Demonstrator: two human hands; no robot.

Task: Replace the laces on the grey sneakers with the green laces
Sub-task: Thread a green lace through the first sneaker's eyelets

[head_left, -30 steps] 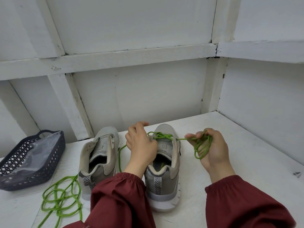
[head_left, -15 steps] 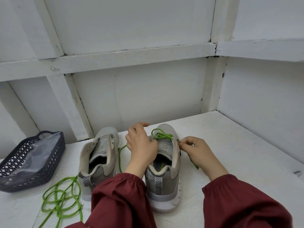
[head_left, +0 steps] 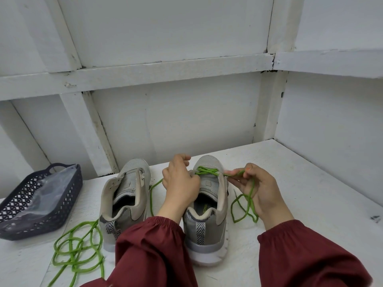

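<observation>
Sleeves [head_left: 153, 253] of dark red cloth occupy the near edge of the view, over a white table [head_left: 300, 204]. At near left, a spare green lace [head_left: 76, 251] lies in a loose tangle on the table, threaded into neither shoe. Two grey sneakers stand side by side with their heels toward the wearer. The left-hand sneaker [head_left: 126, 199] carries no lace; its tongue and eyelets are bare. The right-hand sneaker [head_left: 207, 216] carries the threaded green lace [head_left: 207, 170] only across the lowest eyelets by the toe, and the eyelets nearer the collar show none. The left hand [head_left: 180, 183] sits at that sneaker's left eyelet row with fingers curled; whether they pinch lace or upper cannot be determined. The right hand [head_left: 261, 193] pinches the lace's right-side run between thumb and fingertips, just beside the eyelets, with slack looping below the palm onto the table. The lace's other tail trails down between the two sneakers. Assessment: no old laces remain on either shoe, relacing is at an early stage on one shoe and not begun on the other. Farther left, a dark plastic basket [head_left: 31, 222] holds a clear plastic bag [head_left: 49, 187]; the bag's contents cannot be made out. White panelled wall [head_left: 176, 121] closes the rear.
</observation>
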